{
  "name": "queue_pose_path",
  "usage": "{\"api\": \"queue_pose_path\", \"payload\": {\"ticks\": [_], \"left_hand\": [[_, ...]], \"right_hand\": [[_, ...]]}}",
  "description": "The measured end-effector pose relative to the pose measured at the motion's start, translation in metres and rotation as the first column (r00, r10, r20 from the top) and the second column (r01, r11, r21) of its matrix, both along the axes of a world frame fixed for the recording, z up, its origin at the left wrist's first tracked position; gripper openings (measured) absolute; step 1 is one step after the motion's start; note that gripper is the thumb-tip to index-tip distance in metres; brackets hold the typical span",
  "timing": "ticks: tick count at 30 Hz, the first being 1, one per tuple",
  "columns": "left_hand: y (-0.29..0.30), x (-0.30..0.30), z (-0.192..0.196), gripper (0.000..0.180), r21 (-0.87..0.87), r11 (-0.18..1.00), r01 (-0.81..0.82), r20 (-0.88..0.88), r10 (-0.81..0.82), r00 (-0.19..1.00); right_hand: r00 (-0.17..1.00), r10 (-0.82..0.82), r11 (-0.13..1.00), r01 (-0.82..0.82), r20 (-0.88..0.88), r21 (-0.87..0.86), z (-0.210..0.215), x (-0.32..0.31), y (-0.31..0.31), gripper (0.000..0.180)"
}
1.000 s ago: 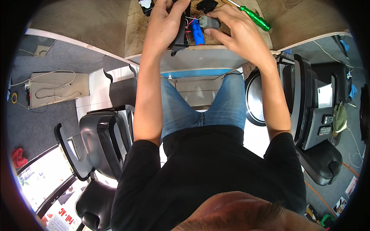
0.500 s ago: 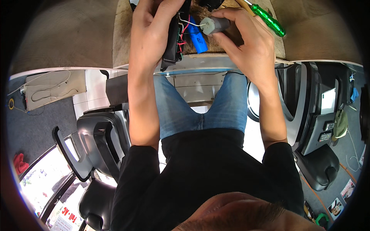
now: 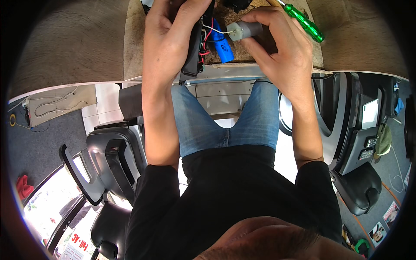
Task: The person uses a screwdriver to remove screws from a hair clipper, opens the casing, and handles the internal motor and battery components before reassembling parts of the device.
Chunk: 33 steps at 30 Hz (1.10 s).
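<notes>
The person is sitting at a wooden bench [image 3: 78,39] and working with both hands near its front edge. The left hand [image 3: 171,32] is closing its grip around a long black case [image 3: 193,52], holding it up on its side. Red, white and black wires [image 3: 207,32] are running out of the case. A blue battery [image 3: 222,45] is lying on the brown board [image 3: 132,47] just beside the case, under the wires.

The right hand [image 3: 284,47] is pinching a small grey motor [image 3: 243,30] between thumb and fingers, so its grip is shut on the motor. A white wire is reaching from the motor toward the case. A green screwdriver [image 3: 305,24] is lying on the bench just past the right hand, not touching the motor.

Compared with one second ago, the hands are sitting lower and closer in the picture, and the bench edge is filling more of the top. The motor is showing more clearly now, with its pale end pointing left toward the case. The screwdriver is staying in the same spot beside the right hand. Blue jeans [image 3: 225,125] are showing under the bench edge.
</notes>
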<state>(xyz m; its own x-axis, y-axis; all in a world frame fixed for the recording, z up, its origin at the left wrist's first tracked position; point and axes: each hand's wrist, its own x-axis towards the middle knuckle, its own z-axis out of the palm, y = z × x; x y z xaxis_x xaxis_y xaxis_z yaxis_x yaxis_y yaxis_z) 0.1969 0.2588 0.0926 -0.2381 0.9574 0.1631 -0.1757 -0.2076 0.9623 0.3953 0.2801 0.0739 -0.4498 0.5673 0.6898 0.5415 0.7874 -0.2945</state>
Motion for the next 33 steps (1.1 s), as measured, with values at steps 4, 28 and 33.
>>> {"api": "queue_pose_path", "payload": {"ticks": [4,28,33], "left_hand": [[-0.001,0.000,0.004,0.048,-0.053,0.999,-0.002,-0.020,0.001,1.000],[-0.001,0.000,0.003,0.043,-0.070,0.998,0.008,-0.050,-0.011,0.999],[-0.001,-0.001,-0.003,0.042,-0.018,1.000,0.016,-0.053,-0.017,0.998]], "right_hand": [[0.998,0.052,0.998,-0.053,-0.024,-0.038,-0.002,0.002,0.002,0.027],[0.998,-0.061,0.997,0.061,-0.005,-0.054,0.002,-0.004,-0.004,0.035],[0.999,-0.030,0.999,0.030,-0.017,-0.034,0.002,-0.004,-0.002,0.035]]}}
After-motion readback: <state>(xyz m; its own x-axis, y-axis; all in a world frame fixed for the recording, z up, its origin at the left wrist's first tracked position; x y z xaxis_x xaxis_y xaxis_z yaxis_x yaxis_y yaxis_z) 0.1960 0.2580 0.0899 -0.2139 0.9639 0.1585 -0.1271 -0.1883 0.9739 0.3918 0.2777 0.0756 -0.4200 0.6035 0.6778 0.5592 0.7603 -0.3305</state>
